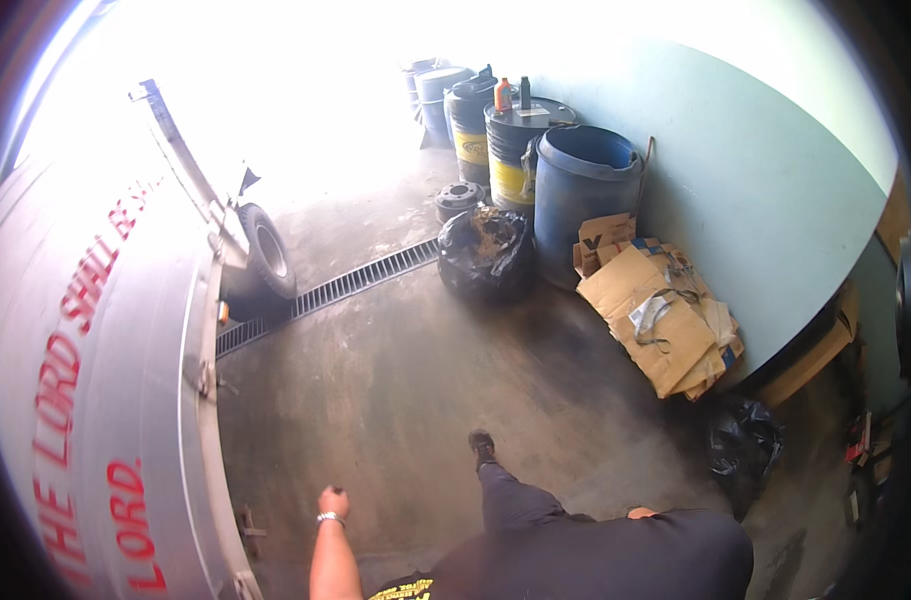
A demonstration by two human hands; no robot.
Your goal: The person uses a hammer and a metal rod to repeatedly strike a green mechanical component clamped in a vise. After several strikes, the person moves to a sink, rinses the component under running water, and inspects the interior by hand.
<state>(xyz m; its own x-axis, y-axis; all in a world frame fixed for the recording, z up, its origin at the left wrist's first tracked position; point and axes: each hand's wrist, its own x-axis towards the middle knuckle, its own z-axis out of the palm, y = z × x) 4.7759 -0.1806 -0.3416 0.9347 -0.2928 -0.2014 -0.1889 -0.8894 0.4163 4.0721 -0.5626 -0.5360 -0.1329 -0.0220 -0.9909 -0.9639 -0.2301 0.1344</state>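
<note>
My left hand [332,505], with a metal watch or band at the wrist, hangs low over the concrete floor [355,400], its fingers curled; a small dark shape shows at them, too unclear to name. The grey side [115,380] of a large truck or trailer with red lettering stands to its left. Only a sliver of my right hand [639,512] shows past my dark shirt, its fingers hidden. One of my legs is stretched forward in a dark shoe.
Several drums [585,210] line a pale wall at the right. Before them lie a black bag [480,260], a wheel hub [455,198] and flattened cardboard [645,330]. A drain grate [355,278] crosses the floor near the vehicle's tyre [270,250]. Another bag [740,450] sits at lower right.
</note>
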